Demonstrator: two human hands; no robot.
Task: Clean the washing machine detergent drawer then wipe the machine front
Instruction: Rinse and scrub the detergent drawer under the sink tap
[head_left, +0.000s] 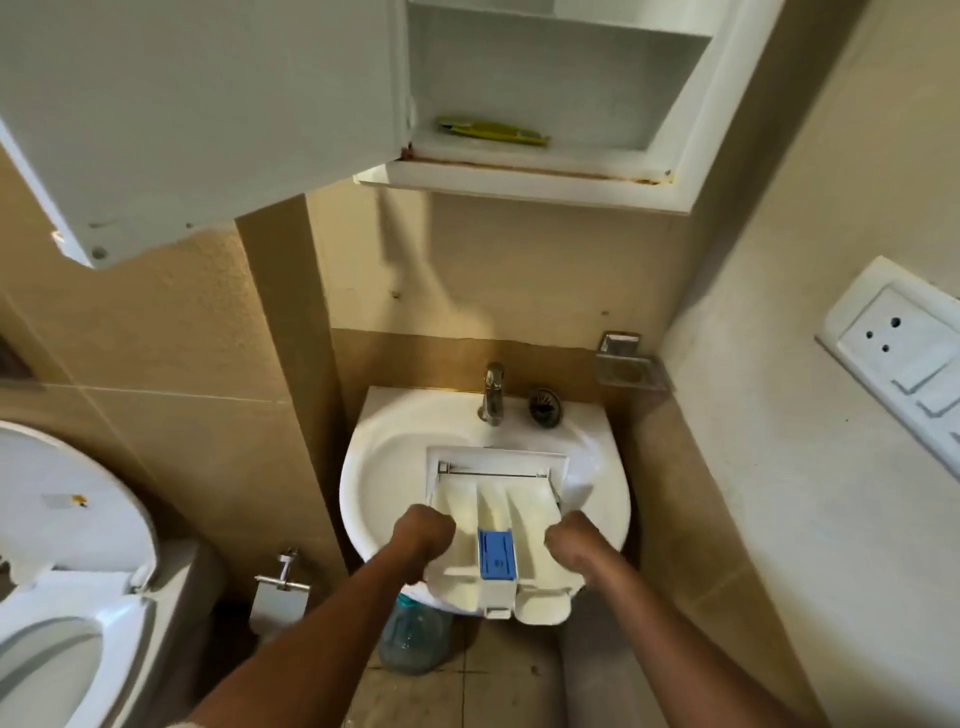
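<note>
I read the detergent drawer (524, 512) as held over the white basin (382, 467), its far end inside the bowl just below the tap (493, 396) and its near end projecting past the front rim toward the camera. The left hand (423, 535) grips the drawer's left edge with fingers curled down around it; the right hand (569, 540) grips the right edge the same way. Both fists are seen from the back, so I cannot tell the exact finger placement under the drawer. The drawer is cream-white with three long compartments, and a blue insert (497, 554) sits in the middle compartment near the front. A thin metal rod crosses the far end of the drawer frame. On the basin ledge, a round metal strainer (544, 407) lies just right of the tap. A metal soap holder (626, 361) is fixed to the wall to the right, above the basin. Above, the wall cabinet (545, 174) stands with its door (197, 104) swung open to the left, and a yellow-green item (491, 131) lies on its lower shelf. A clear plastic bottle (413, 639) stands on the floor beneath the basin, a paper holder (280, 584) is mounted to its left, a toilet (62, 597) with raised lid occupies the far left, and a socket plate (904, 353) is on the right wall
</note>
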